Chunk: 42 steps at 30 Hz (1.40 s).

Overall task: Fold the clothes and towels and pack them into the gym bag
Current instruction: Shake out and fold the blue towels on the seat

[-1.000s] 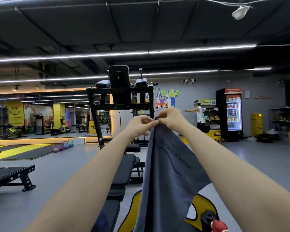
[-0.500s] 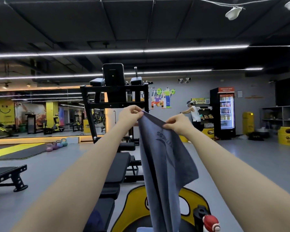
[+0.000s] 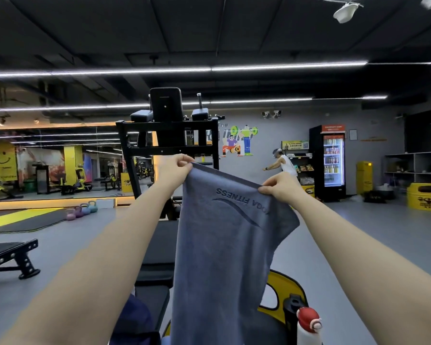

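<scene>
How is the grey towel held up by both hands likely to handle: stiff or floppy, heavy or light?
Probably floppy: the towel hangs limp below the left hand and right hand, its top edge sagging between them. Likely light, since fingertip pinches at the corners carry it. It looks soft, not slippery.

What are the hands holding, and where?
A grey towel: the left hand and right hand each pinch its top edge.
</scene>
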Available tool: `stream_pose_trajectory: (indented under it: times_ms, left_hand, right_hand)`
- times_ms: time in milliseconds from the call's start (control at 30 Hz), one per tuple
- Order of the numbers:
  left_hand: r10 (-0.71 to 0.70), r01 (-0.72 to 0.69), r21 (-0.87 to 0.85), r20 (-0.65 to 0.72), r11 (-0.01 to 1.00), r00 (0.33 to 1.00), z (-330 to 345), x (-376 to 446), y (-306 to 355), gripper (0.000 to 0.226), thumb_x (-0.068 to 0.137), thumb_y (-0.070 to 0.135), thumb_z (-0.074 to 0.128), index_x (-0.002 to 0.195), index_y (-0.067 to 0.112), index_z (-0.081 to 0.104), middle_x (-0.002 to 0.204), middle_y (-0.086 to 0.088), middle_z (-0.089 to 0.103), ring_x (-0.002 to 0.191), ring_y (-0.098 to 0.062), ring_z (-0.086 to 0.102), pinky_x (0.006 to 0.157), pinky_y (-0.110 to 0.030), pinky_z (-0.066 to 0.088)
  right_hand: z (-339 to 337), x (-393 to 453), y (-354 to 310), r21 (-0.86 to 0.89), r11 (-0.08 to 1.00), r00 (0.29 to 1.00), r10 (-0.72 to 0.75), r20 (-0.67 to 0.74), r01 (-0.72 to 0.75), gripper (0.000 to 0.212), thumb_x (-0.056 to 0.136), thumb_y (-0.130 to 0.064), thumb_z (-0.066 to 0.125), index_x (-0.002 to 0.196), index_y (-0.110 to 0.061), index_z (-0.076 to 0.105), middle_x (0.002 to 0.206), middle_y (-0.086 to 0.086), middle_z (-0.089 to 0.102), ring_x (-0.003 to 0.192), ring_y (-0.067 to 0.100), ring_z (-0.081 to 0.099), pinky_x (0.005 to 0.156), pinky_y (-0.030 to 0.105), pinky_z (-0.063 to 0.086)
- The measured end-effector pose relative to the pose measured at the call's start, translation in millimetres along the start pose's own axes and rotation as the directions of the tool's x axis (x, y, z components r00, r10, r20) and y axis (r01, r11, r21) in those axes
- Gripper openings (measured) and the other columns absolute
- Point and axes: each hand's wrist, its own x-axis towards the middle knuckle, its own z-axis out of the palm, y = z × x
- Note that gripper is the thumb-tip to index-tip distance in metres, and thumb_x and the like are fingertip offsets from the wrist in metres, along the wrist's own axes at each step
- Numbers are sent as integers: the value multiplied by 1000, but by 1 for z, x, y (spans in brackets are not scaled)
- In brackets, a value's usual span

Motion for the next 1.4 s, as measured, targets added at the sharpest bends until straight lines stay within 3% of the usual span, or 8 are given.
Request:
stream_pose_trajectory:
  times_ms: [167,400,533,700,833,1000,1300,1400]
  left_hand:
    - [-7,-20,114,230,993,973,-13,-15,0,20,95,5,52,112,5,63,79,-1,52,73,-11,51,50,-9,49]
    - [-39,-42,238,329,970,943,-15,-27,-2,13,89,20,65,98,11,64,78,-1,55,72,-11,53,55,-14,50]
    - [15,-54,233,167,971,986,-11,-27,-2,11,89,20,65,96,11,66,73,2,52,68,-12,50,59,-17,46]
    - [69,-58,190,-50,980,996,-12,-29,1,9,90,18,64,94,11,68,70,9,51,67,-6,47,55,-5,35]
    - [41,-26,148,-101,989,994,-12,-31,1,14,89,20,65,95,8,70,74,3,57,70,-8,50,59,-13,40]
    - [-7,18,92,-123,996,992,-19,-31,-4,15,88,20,67,96,8,70,92,-6,63,91,-17,56,90,-39,52]
    - [-9,13,20,-205,1000,979,-27,-38,-11,18,87,15,67,103,8,71,98,-8,66,95,-21,58,92,-46,51]
    - [-18,23,24,-207,999,978,-29,-43,-13,17,87,15,68,102,9,72,102,-11,68,99,-24,60,92,-45,51]
  right_hand:
    - [-4,-2,0,-119,990,994,-85,-75,76,19,90,-31,64,100,-19,75,99,3,65,105,21,53,95,40,47]
    - [-8,-9,-9,-149,976,976,-177,-125,158,21,93,-28,61,100,-13,73,73,-14,42,89,19,50,85,33,48]
    - [-13,-14,-12,-173,965,974,-211,-76,196,20,91,-17,63,108,-7,71,73,-12,44,90,18,49,80,23,38]
    - [-16,-18,-6,-248,954,984,-176,-11,168,24,91,-10,61,113,-5,69,94,2,55,110,27,56,92,27,42]
    - [-13,-19,4,-305,946,992,-123,-20,111,22,92,-8,58,111,-5,70,83,-2,51,110,31,56,89,29,42]
    - [-9,-20,17,-347,937,983,-104,-150,46,26,89,0,52,108,-3,70,119,16,62,111,34,53,91,32,44]
    - [-14,-36,6,-225,974,917,-113,-383,26,25,96,-21,54,105,-1,67,109,17,65,103,33,57,73,28,33]
    - [-14,-42,5,-220,975,909,-120,-399,32,24,97,-16,53,107,-1,69,111,18,64,104,33,57,76,29,37]
